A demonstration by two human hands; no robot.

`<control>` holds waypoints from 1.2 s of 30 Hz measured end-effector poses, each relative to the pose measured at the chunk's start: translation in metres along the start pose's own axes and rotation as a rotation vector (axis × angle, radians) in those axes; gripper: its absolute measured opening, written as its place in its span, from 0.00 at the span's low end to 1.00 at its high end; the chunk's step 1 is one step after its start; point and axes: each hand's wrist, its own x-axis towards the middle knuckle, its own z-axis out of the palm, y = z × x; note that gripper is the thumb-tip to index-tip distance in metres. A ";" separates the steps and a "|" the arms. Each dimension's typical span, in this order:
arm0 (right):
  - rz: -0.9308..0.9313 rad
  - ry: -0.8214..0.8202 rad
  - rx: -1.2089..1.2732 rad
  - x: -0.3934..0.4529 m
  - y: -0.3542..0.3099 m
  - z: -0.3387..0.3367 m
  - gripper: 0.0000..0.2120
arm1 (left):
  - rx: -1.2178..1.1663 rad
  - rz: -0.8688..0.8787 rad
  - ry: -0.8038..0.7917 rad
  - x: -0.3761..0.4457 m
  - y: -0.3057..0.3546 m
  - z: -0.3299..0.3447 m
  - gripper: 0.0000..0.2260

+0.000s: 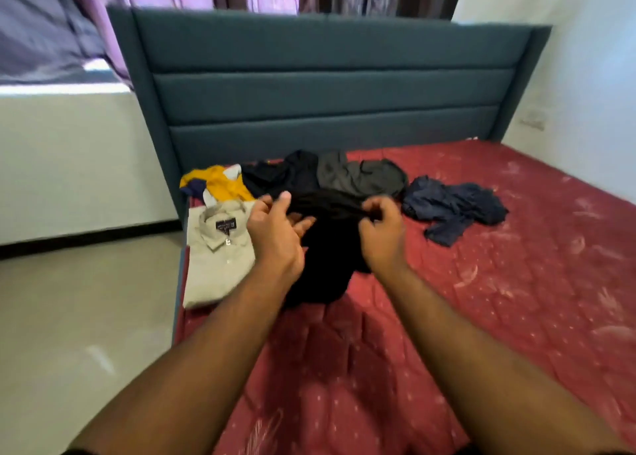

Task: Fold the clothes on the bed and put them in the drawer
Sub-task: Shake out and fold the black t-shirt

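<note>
Both hands grip the crumpled black cloth garment [330, 244] over the red quilted bed [481, 299]: left hand [275, 227] loosely closed, right hand [380, 227] pinching tight, seemingly.

The bed [499, 299] has a red quilted mattress with a pale scattered pattern and a teal padded headboard [327, 86]. At its left edge lies a folded beige shirt [220, 262], with a yellow garment [220, 184] just behind it. Beside that sits a dark heap [285, 176] touching a grey garment [361, 176]. A crumpled navy garment [451, 210] lies near the grey one. A black garment [327, 265], possibly partly lifted, spreads beside the beige shirt.
</note>
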 end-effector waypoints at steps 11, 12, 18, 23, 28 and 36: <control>-0.784 -0.493 -0.721 -0.049 0.014 -0.032 0.13 | 0.255 0.169 0.336 -0.033 -0.035 -0.144 0.05; -0.727 -0.612 -0.787 -0.081 0.043 -0.033 0.14 | 0.249 -0.061 0.406 -0.043 -0.060 -0.177 0.05; -0.021 -1.177 -0.917 -0.224 0.132 -0.064 0.11 | 0.938 -0.209 0.366 -0.116 -0.133 -0.293 0.13; 0.304 -0.893 -0.678 -0.226 0.156 -0.075 0.02 | 1.460 0.180 -0.391 -0.103 -0.145 -0.281 0.13; 0.516 -0.659 -0.397 -0.211 0.171 -0.055 0.08 | 2.082 0.205 -0.537 -0.047 -0.160 -0.257 0.28; 0.994 -0.493 0.129 -0.173 0.142 0.008 0.09 | 0.813 -0.290 -0.077 -0.023 -0.121 -0.231 0.07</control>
